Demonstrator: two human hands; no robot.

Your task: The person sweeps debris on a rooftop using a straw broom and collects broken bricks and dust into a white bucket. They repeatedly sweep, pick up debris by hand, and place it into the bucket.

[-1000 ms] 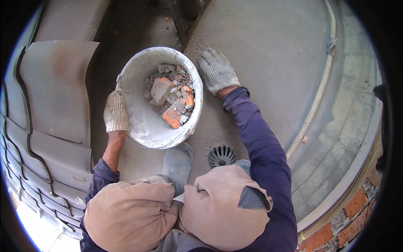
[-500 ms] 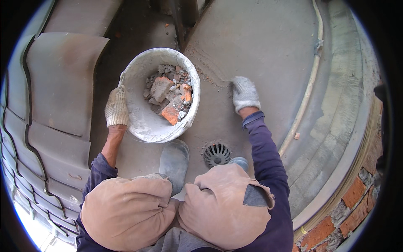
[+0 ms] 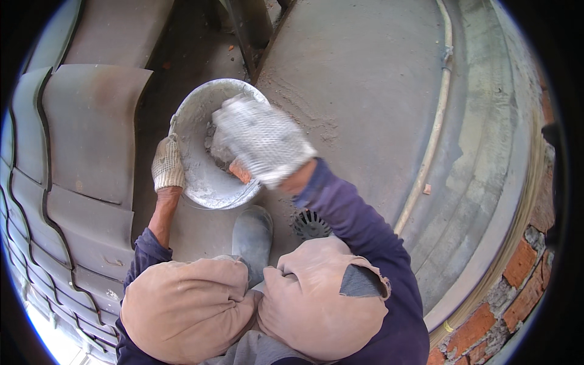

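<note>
A white, dust-coated bucket (image 3: 201,182) stands tilted on the floor before my boots, its mouth facing me. My gloved left hand (image 3: 167,163) is closed on the bucket's left rim. Across the bucket's mouth passes my gloved right hand (image 3: 264,140), smeared by motion, so its fingers and anything in them cannot be made out. It hides most of the rubble inside. An orange brick piece (image 3: 240,171) shows below that hand, with grey rubble (image 3: 214,143) at its left.
Curved roof tiles (image 3: 91,134) line the left side. A round slotted drain cover (image 3: 311,225) lies near my right knee. Along the right run a pale pipe (image 3: 423,170) and a curved ledge with exposed brickwork (image 3: 474,328). Loose grit (image 3: 304,109) lies beyond the bucket.
My right hand has swung left from the floor beside the grit to over the bucket. My left hand keeps its hold on the rim. The view has shifted slightly.
</note>
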